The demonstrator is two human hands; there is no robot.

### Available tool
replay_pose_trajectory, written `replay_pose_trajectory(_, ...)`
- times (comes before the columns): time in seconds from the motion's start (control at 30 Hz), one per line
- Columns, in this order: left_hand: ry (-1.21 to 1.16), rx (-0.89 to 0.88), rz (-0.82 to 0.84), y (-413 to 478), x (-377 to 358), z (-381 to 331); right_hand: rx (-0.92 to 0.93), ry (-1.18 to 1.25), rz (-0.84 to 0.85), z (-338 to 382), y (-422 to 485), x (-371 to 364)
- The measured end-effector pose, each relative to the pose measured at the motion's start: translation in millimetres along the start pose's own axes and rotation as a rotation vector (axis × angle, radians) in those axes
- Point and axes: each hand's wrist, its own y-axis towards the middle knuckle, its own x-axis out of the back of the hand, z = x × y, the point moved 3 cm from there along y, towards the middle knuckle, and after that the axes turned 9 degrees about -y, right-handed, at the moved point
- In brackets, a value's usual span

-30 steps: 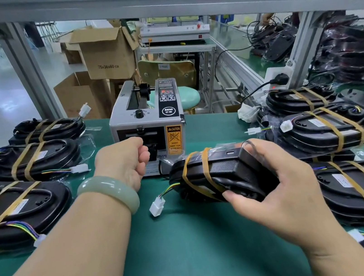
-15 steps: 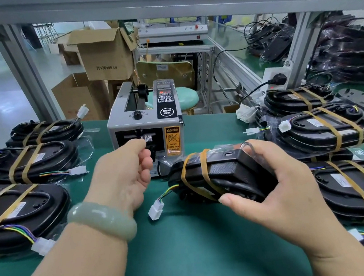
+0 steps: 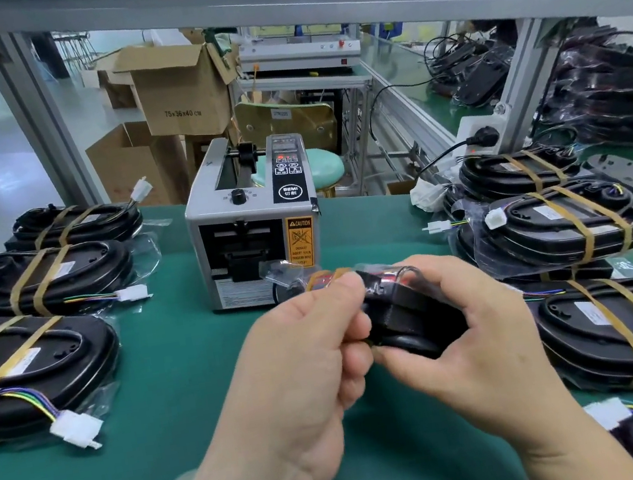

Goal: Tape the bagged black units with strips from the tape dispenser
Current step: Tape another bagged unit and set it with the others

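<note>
A bagged black unit (image 3: 406,317) with brown tape bands is held up above the green mat, just in front of the grey tape dispenser (image 3: 254,224). My right hand (image 3: 475,335) grips its right end, fingers curled round it. My left hand (image 3: 305,362) pinches its near left edge, where a clear strip of tape (image 3: 393,275) lies across the top. Much of the unit is hidden behind both hands.
Taped bagged units lie in a row at the left (image 3: 47,278) and stacked at the right (image 3: 565,221). The green mat (image 3: 182,448) spreads below my hands. Cardboard boxes (image 3: 179,91) and an aluminium frame post (image 3: 39,126) stand behind the bench.
My left hand left the dispenser's slot and came back to the unit. The unit was lifted and turned toward me; both hands now hold it together.
</note>
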Motion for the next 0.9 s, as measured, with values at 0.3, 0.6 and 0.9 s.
replay_pose_trajectory(0.3, -0.060, 0.015, -0.041, -0.8, -0.5, 5.9, -0.012, 0.030, -0.002, 1.6, 0.2, -1.5)
replay_pose_trajectory(0.6, -0.049, -0.020, -0.063, -0.7, -2.6, 8.8, -0.006, 0.033, -0.029, 2.0, -0.1, -1.6)
replay_pose_trajectory(0.9, -0.034, -0.052, -0.086, -1.1, -4.9, 10.1, -0.003, 0.023, -0.039, 2.1, -1.3, -2.0)
